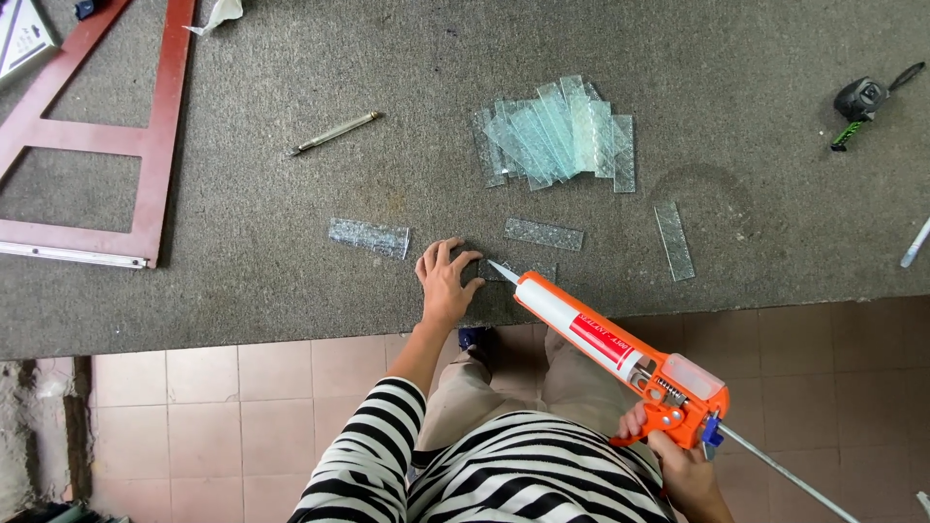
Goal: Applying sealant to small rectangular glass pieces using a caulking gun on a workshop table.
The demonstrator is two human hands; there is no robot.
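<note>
Left hand: the left hand (446,281) is laid flat, fingers spread, on the grey carpeted worktop (291,291) close to its near edge; nothing is gripped, and a small glass strip (531,269) lies just beside the fingertips.
Right hand: the right hand (678,460) is closed around the grip of an orange caulking gun (620,353), held off the near edge above the tiled floor (194,407).
Nozzle: the white tip (502,271) is pointed at the small glass strip (contact cannot be told).
Other glass: a pile of patterned glass strips (557,134) sits toward the middle of the worktop; single strips (368,236) lie between it and the near edge.
Judgement on the step: the bead is best laid with the strip pinned by the flat hand, the nozzle kept low and slanted, and the trigger squeezed evenly.
Elsewhere: a glass cutter (334,133), a red frame (107,140) at the far left corner, a tape measure (860,102) by the right edge.
</note>
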